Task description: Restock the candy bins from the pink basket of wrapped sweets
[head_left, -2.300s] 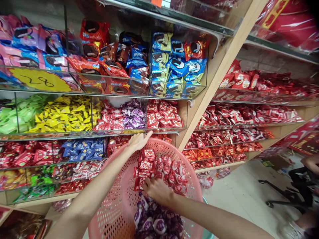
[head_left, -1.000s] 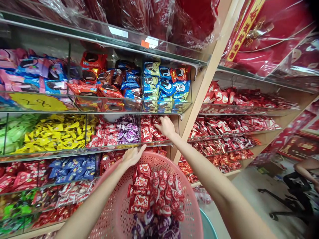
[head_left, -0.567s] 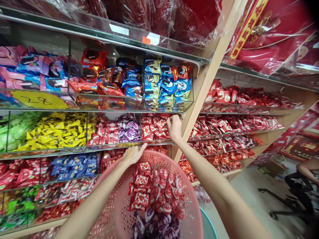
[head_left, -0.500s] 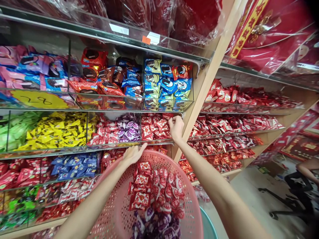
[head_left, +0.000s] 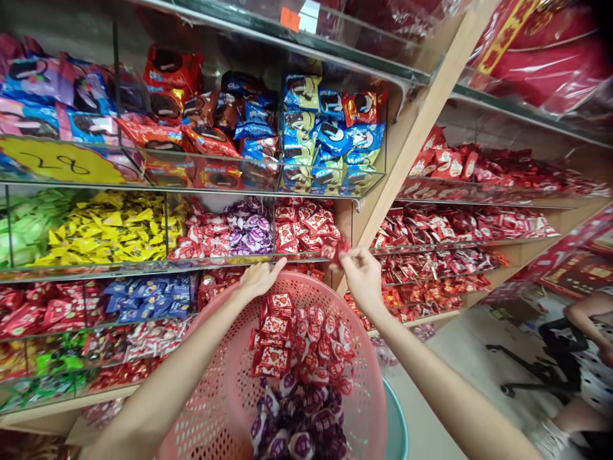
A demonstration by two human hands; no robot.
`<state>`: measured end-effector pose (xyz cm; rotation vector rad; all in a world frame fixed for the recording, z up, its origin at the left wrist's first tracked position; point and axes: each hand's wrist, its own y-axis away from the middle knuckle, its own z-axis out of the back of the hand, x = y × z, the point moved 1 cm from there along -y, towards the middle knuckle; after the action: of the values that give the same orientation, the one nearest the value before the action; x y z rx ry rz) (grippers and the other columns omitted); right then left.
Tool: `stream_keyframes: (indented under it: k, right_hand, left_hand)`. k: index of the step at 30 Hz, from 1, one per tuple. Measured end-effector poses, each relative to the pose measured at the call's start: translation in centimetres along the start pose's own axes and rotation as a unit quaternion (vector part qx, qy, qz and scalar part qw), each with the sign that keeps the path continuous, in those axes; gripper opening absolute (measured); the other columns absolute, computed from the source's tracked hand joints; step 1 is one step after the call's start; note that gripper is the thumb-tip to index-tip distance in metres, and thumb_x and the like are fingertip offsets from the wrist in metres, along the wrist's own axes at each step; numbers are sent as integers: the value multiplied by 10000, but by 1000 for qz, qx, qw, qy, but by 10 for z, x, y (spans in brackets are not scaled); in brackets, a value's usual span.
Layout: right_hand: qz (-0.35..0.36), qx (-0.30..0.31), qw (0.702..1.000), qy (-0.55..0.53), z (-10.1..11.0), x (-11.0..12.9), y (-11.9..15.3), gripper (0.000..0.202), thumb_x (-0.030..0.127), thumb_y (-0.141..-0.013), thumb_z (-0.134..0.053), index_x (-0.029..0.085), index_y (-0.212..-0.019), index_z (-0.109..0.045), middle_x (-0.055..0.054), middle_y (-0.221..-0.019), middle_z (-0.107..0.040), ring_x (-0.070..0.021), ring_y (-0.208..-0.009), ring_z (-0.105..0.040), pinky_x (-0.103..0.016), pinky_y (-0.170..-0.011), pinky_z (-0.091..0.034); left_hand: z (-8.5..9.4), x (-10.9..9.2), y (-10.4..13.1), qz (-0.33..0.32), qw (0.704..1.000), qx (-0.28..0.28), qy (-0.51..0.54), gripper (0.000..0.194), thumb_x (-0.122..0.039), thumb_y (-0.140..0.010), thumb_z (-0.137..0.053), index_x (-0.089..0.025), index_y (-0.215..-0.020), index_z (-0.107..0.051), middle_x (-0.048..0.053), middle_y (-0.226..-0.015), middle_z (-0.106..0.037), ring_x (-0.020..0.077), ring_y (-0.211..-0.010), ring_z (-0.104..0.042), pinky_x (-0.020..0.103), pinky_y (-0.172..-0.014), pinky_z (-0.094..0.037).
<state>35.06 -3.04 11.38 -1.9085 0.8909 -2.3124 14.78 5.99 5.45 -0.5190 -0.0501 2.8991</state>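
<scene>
Between the thumb and fingertips of my right hand (head_left: 363, 276) is a small red candy packet (head_left: 334, 250), held just in front of the shelf edge. My left hand (head_left: 260, 279) is on the far rim of a pink perforated plastic basket (head_left: 205, 409), its thumb pointing right and its fingers partly hidden beyond the rim. Inside the basket lie red square candy packets (head_left: 271, 360), red-and-white twist-wrapped candies (head_left: 322, 345) and purple twist-wrapped candies (head_left: 299, 418). Similar red packets (head_left: 306, 223) fill the shelf compartment behind my right hand.
Glass-fronted shelves (head_left: 220, 260) hold yellow candies (head_left: 112, 223), blue packets (head_left: 148, 297) and wrapped biscuits (head_left: 330, 137). A wooden upright (head_left: 407, 160) divides the shelving. Beneath the basket shows a teal tub (head_left: 397, 415). At right are a chair base (head_left: 527, 370) and a seated person (head_left: 596, 358).
My right hand has drawn back from the red packet compartment, moving down and right with one packet in its fingers. The left hand stays on the basket rim. The view has shifted slightly.
</scene>
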Motion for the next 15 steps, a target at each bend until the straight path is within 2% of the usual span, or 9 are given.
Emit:
stream_keyframes:
  k: [3,5,6,8,10,12,15]
  right_hand:
    - [-144,147,978,-19,-6,-12,33,134,295,-721,-472,196,-673,-395,50,-485,-518,-134,-474,-586,-259,-506,-478]
    - [-174,204,963,44,-14,-24,47,123,277,-715,-447,199,-650,-378,48,-472,-519,-135,-459,-580,-231,-454,-449]
    - [-151,218,959,103,-19,-30,53,114,262,-713,-437,199,-640,-378,40,-480,-529,-136,-469,-580,-220,-446,-433]
    - [-58,235,937,252,-30,-38,61,94,219,-710,-427,191,-624,-404,7,-533,-566,-144,-524,-587,-220,-475,-417]
    - [28,256,885,388,-45,-41,70,72,178,-713,-422,172,-656,-465,-42,-629,-609,-164,-599,-598,-241,-534,-418]
    - [66,293,831,469,-63,-41,80,111,162,-731,-414,144,-767,-518,-88,-735,-632,-190,-671,-609,-264,-583,-423]
    - [84,345,781,513,-89,-41,92,200,161,-775,-394,122,-932,-512,-107,-849,-626,-203,-733,-615,-282,-613,-433]
  left_hand:
    - [0,-1,1,1,1000,0,2,811,-704,-727,-32,-172,-687,-643,131,-870,-667,263,-845,-599,320,-695,-415]
    - [1,-1,2,2,1000,0,4,818,-705,-727,-30,-171,-680,-648,129,-848,-669,261,-833,-600,317,-689,-416]
    - [1,-2,2,1,1000,0,4,819,-705,-727,-32,-172,-681,-652,127,-839,-670,262,-832,-599,315,-686,-416]
    - [2,-2,3,0,1000,-1,6,814,-705,-729,-38,-178,-688,-657,120,-827,-671,268,-836,-599,319,-682,-419]
    - [2,-2,4,-2,1000,0,7,806,-703,-731,-40,-188,-692,-659,115,-819,-673,275,-839,-599,331,-684,-422]
    - [3,-2,3,-3,1000,2,7,806,-702,-731,-36,-191,-686,-659,115,-815,-674,278,-840,-599,341,-694,-421]
    - [3,-2,3,-2,1000,3,6,824,-707,-724,-24,-187,-688,-662,120,-823,-672,278,-843,-597,345,-706,-417]
